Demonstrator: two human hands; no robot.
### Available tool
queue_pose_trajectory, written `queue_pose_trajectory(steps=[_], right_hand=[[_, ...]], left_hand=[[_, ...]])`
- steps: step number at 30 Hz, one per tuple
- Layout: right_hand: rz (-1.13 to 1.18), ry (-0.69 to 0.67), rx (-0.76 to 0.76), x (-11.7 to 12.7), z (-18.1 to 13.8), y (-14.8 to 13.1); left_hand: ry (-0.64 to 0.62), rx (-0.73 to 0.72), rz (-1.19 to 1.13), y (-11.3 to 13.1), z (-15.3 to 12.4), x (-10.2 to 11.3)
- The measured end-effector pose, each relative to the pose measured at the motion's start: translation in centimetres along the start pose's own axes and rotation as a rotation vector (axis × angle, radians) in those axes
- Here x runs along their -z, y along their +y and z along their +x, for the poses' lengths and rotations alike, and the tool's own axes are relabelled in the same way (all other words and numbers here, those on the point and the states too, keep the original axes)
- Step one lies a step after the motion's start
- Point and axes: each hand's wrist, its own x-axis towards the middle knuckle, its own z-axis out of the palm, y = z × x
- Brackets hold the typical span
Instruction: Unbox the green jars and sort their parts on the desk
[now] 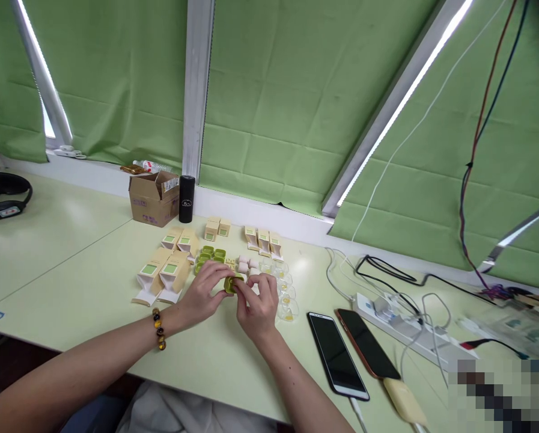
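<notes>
My left hand [208, 291] grips a small olive-green square cup [233, 284] between thumb and fingers, just above the table. Fingers of my right hand [259, 305] reach into the cup's opening; whether they pinch a small part inside is hidden. Beyond my left hand sit several matching green cups [219, 255]. Small yellowish pieces [230, 262] and pale pink blocks [243, 263] lie just past my fingers. Several clear plastic covers [289, 309] with yellow spots stand in rows to the right of my right hand.
Open cream cartons [174, 272] stand at left, with more small cartons [263, 240] behind. A cardboard box [154, 201] and black tumbler [187, 199] are by the window. Two phones [338, 355], a power strip [404, 325] and tangled cables occupy the right. Headphones [3, 195] lie far left.
</notes>
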Motion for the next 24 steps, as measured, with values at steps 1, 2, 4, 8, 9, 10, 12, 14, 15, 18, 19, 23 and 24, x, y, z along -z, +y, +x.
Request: queue_pose_trajectory(steps=[1, 2, 4, 8, 9, 10, 12, 14, 15, 18, 19, 23, 24], right_hand=[[-0.018, -0.003, 0.003, -0.04, 0.0, -0.09], [-0.031, -0.005, 0.005, -0.08, 0.0, -0.16], [-0.046, -0.009, 0.008, -0.15, -0.02, -0.26], [-0.023, -0.01, 0.001, -0.31, -0.11, -0.28], [-0.013, -0.012, -0.003, -0.36, -0.14, -0.27], [-0.005, -0.013, -0.006, -0.41, -0.17, -0.26], [0.008, -0.013, -0.01, -0.51, -0.21, -0.23], [0.017, -0.013, -0.015, -0.59, -0.24, -0.21], [0.019, -0.013, -0.014, -0.62, -0.24, -0.21], [0.013, -0.008, -0.001, -0.65, -0.22, -0.2], [0.008, -0.004, 0.005, -0.65, -0.21, -0.2], [0.006, 0.008, 0.034, -0.63, -0.2, -0.2], [0.005, 0.01, 0.045, -0.62, -0.2, -0.2]], left_hand=[[-0.001, -0.016, 0.006, 0.07, 0.02, 0.03], [-0.004, -0.028, 0.008, 0.13, 0.03, 0.05], [-0.011, -0.04, 0.005, 0.23, 0.05, 0.09], [-0.016, -0.038, 0.0, 0.24, 0.04, 0.1], [-0.018, -0.039, -0.001, 0.22, 0.03, 0.1], [-0.022, -0.04, -0.002, 0.2, 0.02, 0.1], [-0.027, -0.045, -0.004, 0.2, 0.0, 0.12], [-0.03, -0.047, -0.004, 0.21, -0.02, 0.12], [-0.03, -0.044, -0.003, 0.22, -0.02, 0.11], [-0.015, -0.026, -0.005, 0.21, -0.05, 0.04], [-0.009, -0.023, -0.007, 0.2, -0.06, 0.01], [0.014, -0.013, -0.012, 0.23, -0.02, -0.05], [0.017, -0.011, -0.012, 0.27, 0.01, -0.06]])
